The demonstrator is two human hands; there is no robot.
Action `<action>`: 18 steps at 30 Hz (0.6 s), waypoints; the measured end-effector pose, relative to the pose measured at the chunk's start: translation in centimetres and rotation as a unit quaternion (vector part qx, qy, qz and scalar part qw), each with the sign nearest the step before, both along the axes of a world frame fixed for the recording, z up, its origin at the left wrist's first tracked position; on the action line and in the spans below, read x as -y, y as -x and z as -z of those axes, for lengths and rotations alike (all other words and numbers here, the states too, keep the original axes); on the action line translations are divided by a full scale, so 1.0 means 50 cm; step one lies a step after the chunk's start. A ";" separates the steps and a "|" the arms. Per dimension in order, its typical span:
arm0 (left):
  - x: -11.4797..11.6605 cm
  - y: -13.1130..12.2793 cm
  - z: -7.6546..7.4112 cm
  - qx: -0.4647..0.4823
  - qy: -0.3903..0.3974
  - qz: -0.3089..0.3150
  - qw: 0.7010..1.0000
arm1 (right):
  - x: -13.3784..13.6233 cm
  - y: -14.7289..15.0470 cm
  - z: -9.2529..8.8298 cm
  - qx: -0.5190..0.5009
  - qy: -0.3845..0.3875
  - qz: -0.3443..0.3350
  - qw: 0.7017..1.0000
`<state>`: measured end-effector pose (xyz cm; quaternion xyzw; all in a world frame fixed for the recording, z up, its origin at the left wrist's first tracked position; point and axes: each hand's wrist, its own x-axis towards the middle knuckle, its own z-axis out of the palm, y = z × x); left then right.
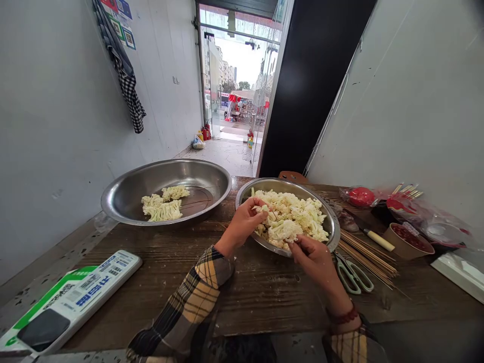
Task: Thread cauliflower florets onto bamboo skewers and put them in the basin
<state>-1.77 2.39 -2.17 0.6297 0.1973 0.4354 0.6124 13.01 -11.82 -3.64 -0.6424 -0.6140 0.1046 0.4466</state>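
Note:
A steel bowl (333, 224) heaped with cut cauliflower (293, 214) stands in front of me on the dark wooden table (264, 292). My left hand (244, 224) reaches over the bowl's near left rim, its fingers closed on a cauliflower floret (263, 208). At the near rim my right hand (315, 257) is closed in a pinch around something small that I cannot make out, touching the pile. To the left stands a larger steel basin (124, 194) with a few skewered cauliflower pieces (162, 204) in it.
Bamboo skewers (368, 254), green-handled scissors (353, 277) and a knife (372, 236) lie right of the bowl. Further right are a paper cup of red sauce (408, 239) and plastic bags (434, 214). A green and white box (64, 302) sits near left. Behind, an open doorway (238, 101).

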 end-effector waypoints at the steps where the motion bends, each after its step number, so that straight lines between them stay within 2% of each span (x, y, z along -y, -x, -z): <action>1: 0.000 0.001 0.000 -0.001 -0.015 -0.002 1.000 | -0.001 0.000 0.000 0.004 -0.002 0.002 1.000; 3: -0.001 0.002 0.000 -0.003 -0.061 -0.027 0.998 | -0.001 0.001 0.002 0.009 -0.005 0.007 1.000; 7: -0.003 0.003 -0.001 -0.065 -0.177 -0.153 0.970 | -0.001 0.000 0.005 0.004 0.006 0.020 1.000; 9: -0.003 0.003 0.000 -0.088 -0.182 -0.184 0.962 | 0.001 0.000 0.005 -0.011 0.014 0.019 1.000; 11: -0.003 0.003 0.002 -0.083 -0.140 -0.181 0.970 | 0.003 -0.001 0.004 -0.025 0.019 0.015 0.999; 14: -0.001 0.001 0.006 -0.045 -0.063 -0.142 0.987 | 0.005 -0.001 0.001 -0.033 0.016 0.005 0.999; 18: -0.001 -0.006 0.013 0.000 -0.038 -0.106 0.994 | 0.007 0.000 -0.001 -0.033 0.012 -0.007 0.999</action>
